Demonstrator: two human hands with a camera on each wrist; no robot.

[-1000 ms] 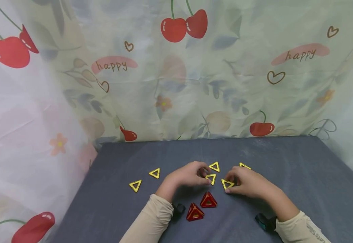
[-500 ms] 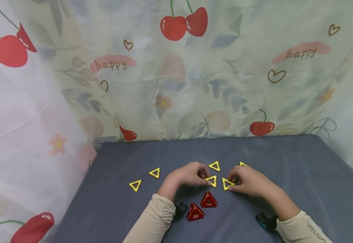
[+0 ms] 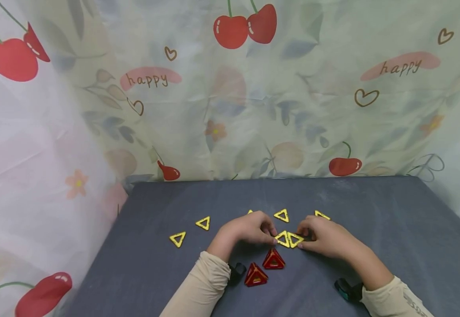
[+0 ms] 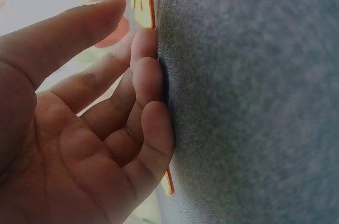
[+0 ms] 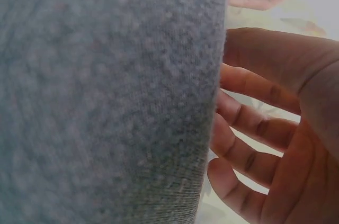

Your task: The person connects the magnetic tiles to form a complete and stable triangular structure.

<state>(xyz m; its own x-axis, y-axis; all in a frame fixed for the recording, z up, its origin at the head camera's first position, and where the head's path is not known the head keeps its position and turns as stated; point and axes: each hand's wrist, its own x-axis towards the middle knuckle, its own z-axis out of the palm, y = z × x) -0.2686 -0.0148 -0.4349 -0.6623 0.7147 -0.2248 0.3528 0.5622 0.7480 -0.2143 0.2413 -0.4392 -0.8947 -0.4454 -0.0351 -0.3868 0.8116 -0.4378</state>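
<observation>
Two yellow triangular tiles meet side to side on the dark cloth in the head view. My left hand (image 3: 249,227) holds the left yellow tile (image 3: 282,239) by its outer side, thumb in front and fingers behind. From the other side my right hand (image 3: 325,237) pinches the right yellow tile (image 3: 295,240) between thumb and fingers. In the left wrist view the curled left fingers (image 4: 156,128) rest at the cloth, and a sliver of yellow tile (image 4: 143,9) shows past them. The cloth's edge hides the right fingertips in the right wrist view.
Nearer the body stand two red pyramids, a front one (image 3: 255,275) and a rear one (image 3: 273,259), between the forearms. Loose yellow triangles lie at the left (image 3: 178,239), behind the hands (image 3: 281,215) and by the right knuckles (image 3: 322,215). A printed curtain (image 3: 230,132) hangs behind the table.
The gap between the two yellow tiles has closed: the left one moved right and they now meet along their sides. The red pyramids and loose tiles have stayed put.
</observation>
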